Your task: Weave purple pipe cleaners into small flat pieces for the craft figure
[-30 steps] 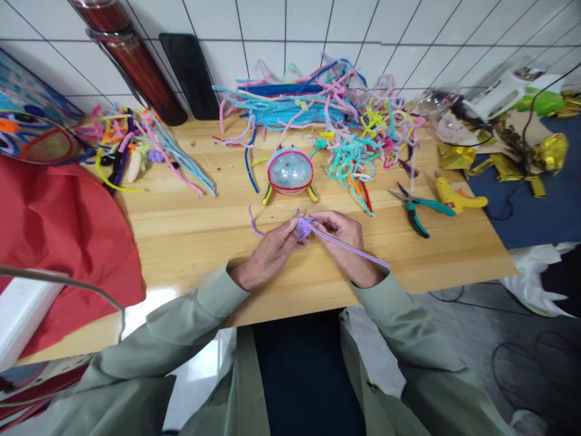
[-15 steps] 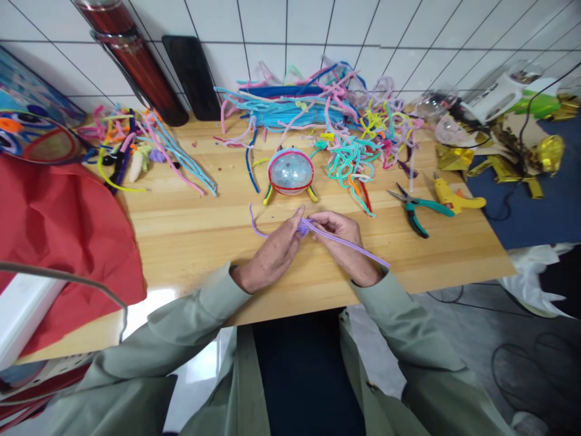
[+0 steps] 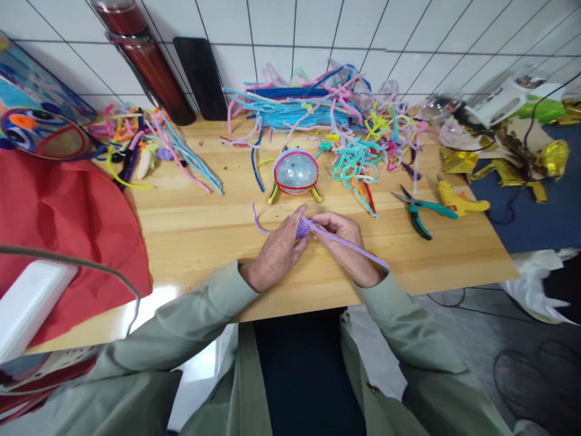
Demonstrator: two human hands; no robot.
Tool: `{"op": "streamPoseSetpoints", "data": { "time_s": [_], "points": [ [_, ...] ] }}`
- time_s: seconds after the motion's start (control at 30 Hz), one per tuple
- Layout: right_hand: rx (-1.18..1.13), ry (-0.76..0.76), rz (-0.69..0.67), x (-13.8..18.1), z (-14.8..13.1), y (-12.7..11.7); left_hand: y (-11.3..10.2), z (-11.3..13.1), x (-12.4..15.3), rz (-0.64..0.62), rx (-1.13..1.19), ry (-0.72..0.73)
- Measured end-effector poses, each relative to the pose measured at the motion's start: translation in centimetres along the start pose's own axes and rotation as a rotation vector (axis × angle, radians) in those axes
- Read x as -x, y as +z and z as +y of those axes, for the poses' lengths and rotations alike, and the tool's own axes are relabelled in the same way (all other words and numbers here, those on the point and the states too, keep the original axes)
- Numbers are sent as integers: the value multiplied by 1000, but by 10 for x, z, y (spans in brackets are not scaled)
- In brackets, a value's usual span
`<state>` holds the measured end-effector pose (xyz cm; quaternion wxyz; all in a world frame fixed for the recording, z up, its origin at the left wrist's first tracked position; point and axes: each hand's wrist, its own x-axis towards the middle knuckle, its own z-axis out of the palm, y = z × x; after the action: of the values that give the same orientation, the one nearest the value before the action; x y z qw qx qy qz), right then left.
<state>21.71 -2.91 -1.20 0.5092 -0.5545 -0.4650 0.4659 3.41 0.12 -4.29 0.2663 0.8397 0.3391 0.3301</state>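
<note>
Two hands at work, low over the near middle of the bench (image 3: 190, 230). One lilac pipe cleaner (image 3: 358, 249) shared between them. Left hand (image 3: 278, 251) curled over a small coiled knot in that stem, fingers (image 3: 295, 219) closed tight round it. Right hand (image 3: 341, 237) just beside, touching the left at the knot, fingertips pinched shut on the same stem at the coil's right side. Two free tails: a long one slanting back across the right wrist toward the near bench edge, a short one curving out beyond the left hand and lying on the wood.

Just past the knuckles, one clear ball (image 3: 296, 171) with a red rim, propped on yellow pipe-cleaner legs, two of them plain to see; apart from both hands. To the right, one pair of pliers (image 3: 420, 211) with teal handles, and just beside it one yellow glue gun (image 3: 458, 201). Further back against the tiled wall, one large heap of pipe cleaners (image 3: 318, 118), too tangled to count, mostly blue, teal, pink and yellow. One smaller heap (image 3: 154, 148) at the left rear. One red cylinder (image 3: 145, 60) and one black slab (image 3: 202, 75) leaning on the wall. One sheet of red paper (image 3: 59, 224) draped over the left end of the bench. Crumpled gold foil (image 3: 508, 165) off the right end. Hands in plain sight; coil itself partly hidden under the left fingers.
</note>
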Motion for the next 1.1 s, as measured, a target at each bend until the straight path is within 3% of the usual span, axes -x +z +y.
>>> {"op": "streamPoseSetpoints", "data": {
  "time_s": [0.37, 0.67, 1.1],
  "points": [
    [-56, 88, -46, -5, -4, -1, -6, 14, -1, -130, -231, -117],
    [-52, 83, -59, -4, -3, -1, -11, 22, -4, -133, -219, -203],
    [-7, 107, -51, -1, -8, -3, -13, 25, -7, -158, -293, -210]
  ]
}}
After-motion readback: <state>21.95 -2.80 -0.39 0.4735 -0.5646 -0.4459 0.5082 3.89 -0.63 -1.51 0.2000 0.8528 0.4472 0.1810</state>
